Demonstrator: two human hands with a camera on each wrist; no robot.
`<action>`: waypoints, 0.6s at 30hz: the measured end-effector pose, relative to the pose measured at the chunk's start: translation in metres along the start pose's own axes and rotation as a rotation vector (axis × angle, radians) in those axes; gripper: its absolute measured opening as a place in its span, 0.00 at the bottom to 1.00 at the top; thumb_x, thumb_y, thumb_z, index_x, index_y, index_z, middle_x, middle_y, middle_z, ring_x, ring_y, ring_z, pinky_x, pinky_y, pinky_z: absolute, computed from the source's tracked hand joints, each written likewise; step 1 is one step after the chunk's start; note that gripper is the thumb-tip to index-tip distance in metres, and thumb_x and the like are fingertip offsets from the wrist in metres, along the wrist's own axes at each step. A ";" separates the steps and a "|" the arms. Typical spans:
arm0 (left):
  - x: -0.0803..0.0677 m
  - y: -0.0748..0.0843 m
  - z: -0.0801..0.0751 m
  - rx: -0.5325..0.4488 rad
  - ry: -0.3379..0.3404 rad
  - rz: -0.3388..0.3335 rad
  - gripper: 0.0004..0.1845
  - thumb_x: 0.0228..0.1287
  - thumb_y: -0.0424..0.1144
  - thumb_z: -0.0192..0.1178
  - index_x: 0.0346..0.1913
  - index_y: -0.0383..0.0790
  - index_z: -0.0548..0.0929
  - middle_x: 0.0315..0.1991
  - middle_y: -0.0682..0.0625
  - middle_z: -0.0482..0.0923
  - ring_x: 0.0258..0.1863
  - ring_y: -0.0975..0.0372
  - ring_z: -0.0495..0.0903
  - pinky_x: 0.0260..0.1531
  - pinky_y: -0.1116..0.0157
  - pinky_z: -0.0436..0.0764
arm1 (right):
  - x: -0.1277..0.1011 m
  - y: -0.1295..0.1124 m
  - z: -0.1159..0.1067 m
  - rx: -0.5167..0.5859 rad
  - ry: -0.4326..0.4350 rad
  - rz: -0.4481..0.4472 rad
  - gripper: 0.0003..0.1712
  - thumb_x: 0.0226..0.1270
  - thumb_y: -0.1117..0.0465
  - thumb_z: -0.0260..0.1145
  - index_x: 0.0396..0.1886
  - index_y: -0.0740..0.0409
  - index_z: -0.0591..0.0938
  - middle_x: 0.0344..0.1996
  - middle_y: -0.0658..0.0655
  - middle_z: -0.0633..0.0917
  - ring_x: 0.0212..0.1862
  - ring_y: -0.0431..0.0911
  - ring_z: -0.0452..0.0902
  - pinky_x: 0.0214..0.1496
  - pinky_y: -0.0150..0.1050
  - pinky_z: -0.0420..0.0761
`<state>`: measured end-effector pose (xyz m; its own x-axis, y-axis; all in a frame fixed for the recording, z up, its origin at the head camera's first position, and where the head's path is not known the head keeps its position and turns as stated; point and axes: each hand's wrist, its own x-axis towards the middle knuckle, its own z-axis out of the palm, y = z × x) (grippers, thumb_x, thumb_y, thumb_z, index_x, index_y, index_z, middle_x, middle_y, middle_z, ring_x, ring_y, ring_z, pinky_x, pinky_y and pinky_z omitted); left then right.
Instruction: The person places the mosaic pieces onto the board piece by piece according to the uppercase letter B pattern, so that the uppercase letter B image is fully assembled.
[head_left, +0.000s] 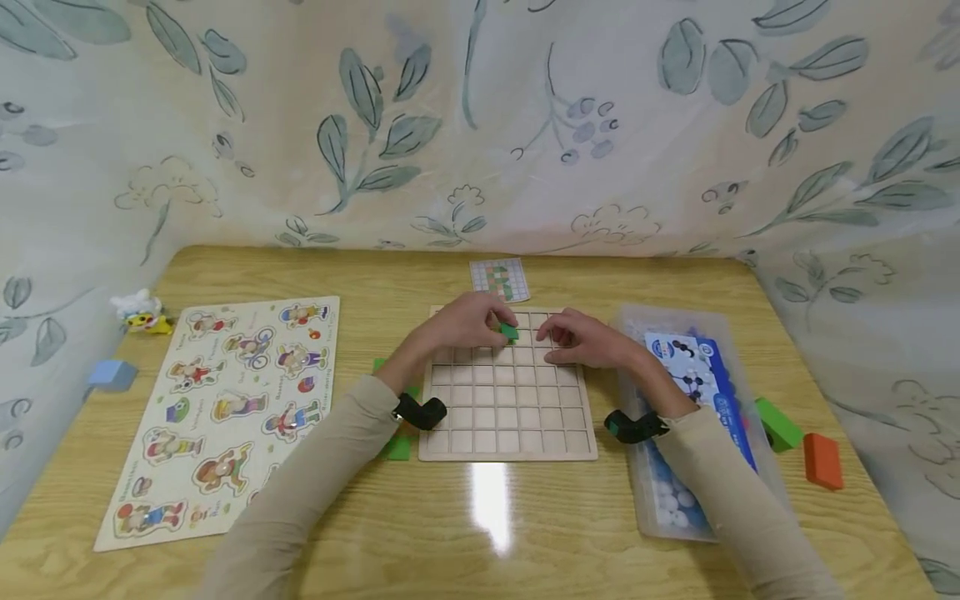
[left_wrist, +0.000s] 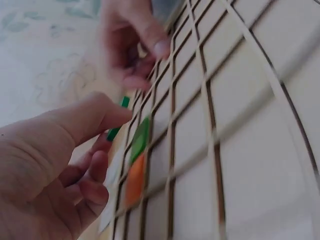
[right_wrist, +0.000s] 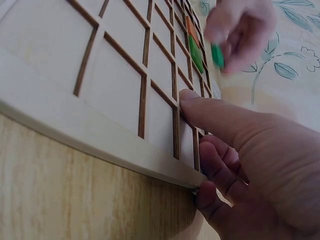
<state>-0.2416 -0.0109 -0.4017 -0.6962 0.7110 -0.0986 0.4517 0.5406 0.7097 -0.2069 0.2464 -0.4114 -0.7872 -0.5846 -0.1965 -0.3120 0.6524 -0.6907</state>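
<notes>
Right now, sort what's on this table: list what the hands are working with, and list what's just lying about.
In use:
left hand pinching green tile
right hand resting on grid board
pattern card

Lying about:
picture puzzle board
plastic box
orange block
blue block

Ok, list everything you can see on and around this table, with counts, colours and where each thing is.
grid board: one, pale wood, table centre
green tile: one, pinched in left hand over board's far rows
placed tiles: two seen, green and orange, in far cells
pattern card: one, green, orange and white, behind board
peg puzzle: one, cartoon figures, left of board
plastic box: one, clear with blue sheet, right of board
blocks: one green, one orange, far right
blue block: one, far left
toy: one, white and yellow, far left
table: one, light wood
left hand: holds green tile
right hand: fingers resting on board
</notes>
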 end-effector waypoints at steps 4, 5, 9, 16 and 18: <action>0.016 0.012 0.012 0.033 -0.003 -0.027 0.14 0.58 0.35 0.65 0.48 0.43 0.87 0.43 0.51 0.85 0.36 0.62 0.77 0.38 0.69 0.76 | -0.001 -0.001 0.000 -0.008 -0.005 -0.001 0.15 0.65 0.60 0.68 0.50 0.57 0.80 0.38 0.57 0.73 0.41 0.47 0.65 0.46 0.41 0.69; 0.018 0.013 0.013 0.043 -0.008 -0.033 0.14 0.58 0.34 0.65 0.48 0.43 0.87 0.44 0.51 0.86 0.37 0.62 0.78 0.39 0.69 0.76 | -0.001 -0.001 0.000 -0.011 -0.006 0.000 0.15 0.64 0.61 0.68 0.50 0.57 0.80 0.38 0.57 0.73 0.41 0.47 0.65 0.46 0.41 0.69; 0.019 0.016 0.015 0.079 -0.037 -0.045 0.14 0.58 0.36 0.66 0.49 0.44 0.87 0.45 0.52 0.86 0.39 0.63 0.79 0.40 0.69 0.76 | -0.002 -0.002 0.001 -0.019 -0.004 0.006 0.15 0.64 0.60 0.69 0.49 0.57 0.80 0.38 0.57 0.74 0.41 0.47 0.66 0.45 0.41 0.69; 0.020 0.018 0.013 0.119 -0.069 -0.054 0.15 0.61 0.38 0.67 0.51 0.44 0.86 0.50 0.52 0.85 0.45 0.63 0.79 0.43 0.68 0.77 | -0.001 -0.002 -0.001 -0.027 0.002 0.013 0.16 0.63 0.59 0.69 0.49 0.56 0.80 0.38 0.57 0.75 0.42 0.47 0.67 0.46 0.41 0.70; 0.020 0.019 0.012 0.124 -0.076 -0.057 0.15 0.61 0.39 0.67 0.52 0.45 0.86 0.52 0.52 0.84 0.46 0.63 0.79 0.44 0.67 0.77 | -0.001 -0.002 -0.002 -0.027 0.002 0.007 0.16 0.64 0.60 0.69 0.49 0.57 0.80 0.38 0.57 0.74 0.41 0.47 0.66 0.46 0.41 0.70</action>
<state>-0.2403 0.0195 -0.3989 -0.6804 0.7070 -0.1927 0.4809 0.6292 0.6106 -0.2061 0.2469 -0.4089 -0.7903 -0.5792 -0.1999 -0.3211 0.6694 -0.6700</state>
